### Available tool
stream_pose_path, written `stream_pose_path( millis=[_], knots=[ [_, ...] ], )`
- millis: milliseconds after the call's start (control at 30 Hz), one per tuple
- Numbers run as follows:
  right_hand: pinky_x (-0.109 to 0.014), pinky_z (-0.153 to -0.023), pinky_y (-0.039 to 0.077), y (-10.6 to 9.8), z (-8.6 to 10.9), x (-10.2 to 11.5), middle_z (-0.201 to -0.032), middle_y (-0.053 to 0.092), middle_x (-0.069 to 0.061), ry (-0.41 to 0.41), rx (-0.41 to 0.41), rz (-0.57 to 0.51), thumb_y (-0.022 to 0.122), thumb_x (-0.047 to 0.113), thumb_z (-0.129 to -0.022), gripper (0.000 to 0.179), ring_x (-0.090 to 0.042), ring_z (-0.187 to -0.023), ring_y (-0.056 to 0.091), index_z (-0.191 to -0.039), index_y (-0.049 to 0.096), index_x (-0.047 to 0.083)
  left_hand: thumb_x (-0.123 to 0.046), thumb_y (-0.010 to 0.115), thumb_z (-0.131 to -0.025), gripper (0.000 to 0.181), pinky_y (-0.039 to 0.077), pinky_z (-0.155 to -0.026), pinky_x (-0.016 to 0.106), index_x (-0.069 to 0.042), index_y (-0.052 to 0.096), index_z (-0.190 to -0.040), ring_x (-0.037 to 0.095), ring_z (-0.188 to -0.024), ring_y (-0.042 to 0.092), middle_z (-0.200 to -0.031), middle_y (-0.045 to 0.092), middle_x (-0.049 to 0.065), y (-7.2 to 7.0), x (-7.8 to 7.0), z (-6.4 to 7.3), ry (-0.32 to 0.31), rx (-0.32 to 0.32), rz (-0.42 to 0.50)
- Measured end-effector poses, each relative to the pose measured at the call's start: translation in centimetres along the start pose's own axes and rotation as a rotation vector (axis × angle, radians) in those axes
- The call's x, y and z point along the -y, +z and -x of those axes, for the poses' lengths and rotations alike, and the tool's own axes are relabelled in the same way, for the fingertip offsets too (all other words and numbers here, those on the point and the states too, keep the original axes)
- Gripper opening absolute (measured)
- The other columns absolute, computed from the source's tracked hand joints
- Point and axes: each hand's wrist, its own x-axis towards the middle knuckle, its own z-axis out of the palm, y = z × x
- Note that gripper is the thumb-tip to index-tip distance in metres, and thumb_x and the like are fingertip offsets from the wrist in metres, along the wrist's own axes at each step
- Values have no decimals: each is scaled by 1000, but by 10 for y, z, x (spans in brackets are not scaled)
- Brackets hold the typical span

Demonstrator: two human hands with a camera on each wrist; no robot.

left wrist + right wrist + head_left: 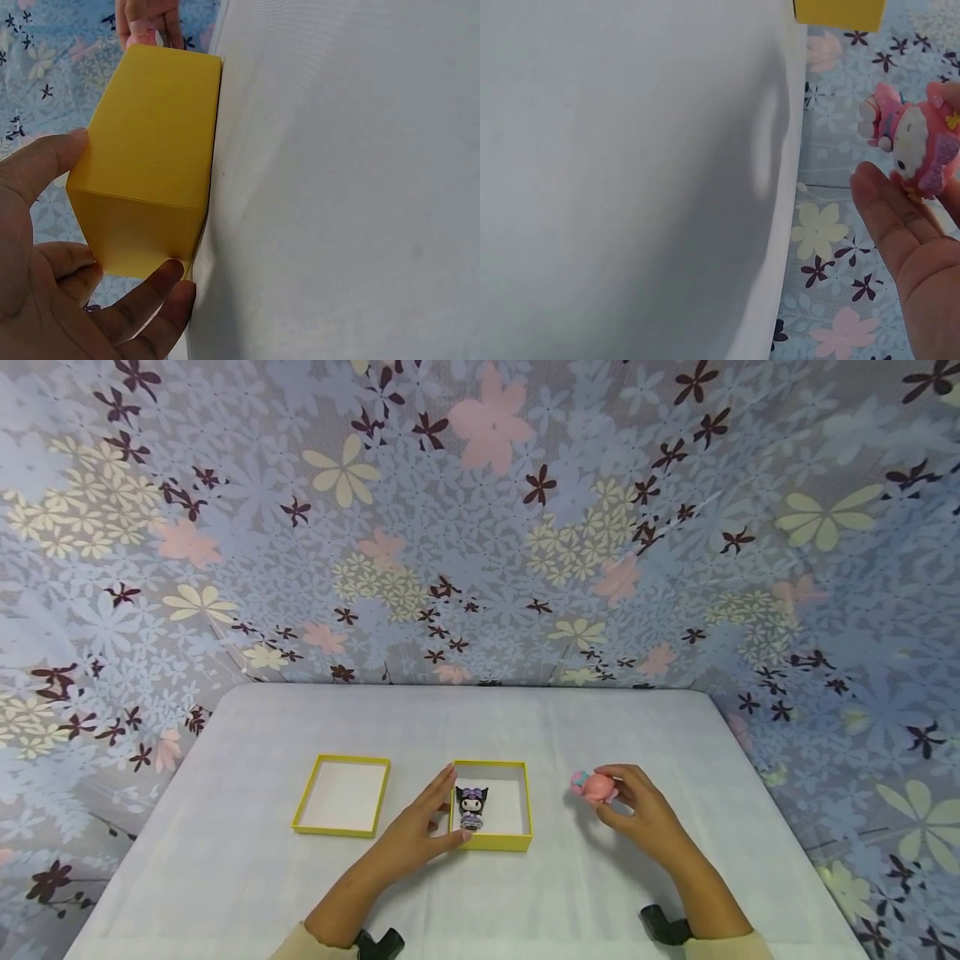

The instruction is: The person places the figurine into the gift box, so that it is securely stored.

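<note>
A yellow box (498, 842) with a white inside lies open-side up on the table. Inside it, at the left, is a small dark figurine (471, 807) with pointed black ears and a white face. My left hand (411, 837) holds the box by its left end, thumb at the near wall and fingers along the side; the left wrist view shows fingertips against the yellow walls (154, 127). To the right of the box, my right hand (647, 808) grips a pink figurine (597, 787) above the table. Its white face and pink hood (936, 142) show in the right wrist view.
A shallow yellow-rimmed lid (341, 797), white inside, lies left of the box. White cloth (225, 860) covers the table. Flower-patterned fabric (480, 527) rises behind and at both sides. Black wrist devices (665, 927) sit near both sleeves.
</note>
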Motion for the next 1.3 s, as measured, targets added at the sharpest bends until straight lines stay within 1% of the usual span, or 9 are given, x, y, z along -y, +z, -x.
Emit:
stream_pose_path(
  millis=[200,400,533,600,733,800,1067,1167,1300],
  knots=[
    [-8,-92,48,3,0,4,-129,52,-8,-4,0,-4,79,10,-88,49,7,-111,54,-133,58,8,-52,71,-91,96,52,-103,42,-29,13,-164,19,-134,54,-172,7,-9,1,2,0,7,7,13],
    [-2,-99,41,6,0,8,-128,54,-6,-43,-19,-31,79,8,-88,50,6,-114,51,-134,60,7,-52,71,-90,97,52,-103,42,-30,13,-164,19,-134,55,-172,6,-10,1,2,-1,4,3,17],
    [-2,-99,41,9,-1,13,-127,53,-5,-49,-30,-44,79,7,-87,49,5,-113,51,-133,62,10,-53,71,-90,97,52,-102,41,-31,13,-164,20,-134,55,-172,7,-10,1,2,0,6,-1,16],
    [-2,-98,41,11,-2,15,-126,52,-5,-44,-32,-54,79,5,-86,49,4,-112,52,-132,62,10,-54,71,-90,97,53,-102,41,-32,13,-164,19,-134,55,-172,7,-10,1,3,0,7,-3,16],
    [-3,-98,42,13,-3,18,-123,52,-3,-25,-30,-57,80,7,-86,49,3,-111,53,-132,64,10,-55,71,-89,97,53,-102,40,-32,13,-164,18,-133,55,-171,5,-16,1,3,0,5,-5,16],
    [-3,-97,43,14,-3,19,-122,52,-2,-17,-28,-54,81,9,-86,49,2,-109,53,-132,64,11,-55,71,-89,97,53,-102,40,-31,13,-164,18,-134,55,-171,5,-17,1,3,0,5,-5,17],
    [-11,-90,52,17,-5,30,-122,52,-2,8,-13,-33,82,13,-85,50,-1,-107,54,-132,65,14,-54,71,-90,97,53,-102,41,-32,13,-164,19,-133,55,-172,7,-10,1,2,0,4,-10,11],
    [-13,-91,52,17,-6,33,-123,51,1,26,-15,-15,82,16,-86,52,-2,-108,53,-134,64,18,-53,71,-90,96,53,-102,40,-35,12,-163,17,-133,55,-172,7,-10,1,1,0,4,-9,9],
    [-11,-92,51,17,-7,37,-123,51,1,22,-17,-4,82,17,-86,53,-3,-109,52,-136,63,21,-52,72,-90,94,53,-102,40,-39,12,-162,16,-134,54,-172,7,-11,0,0,0,3,-8,6]
  ],
)
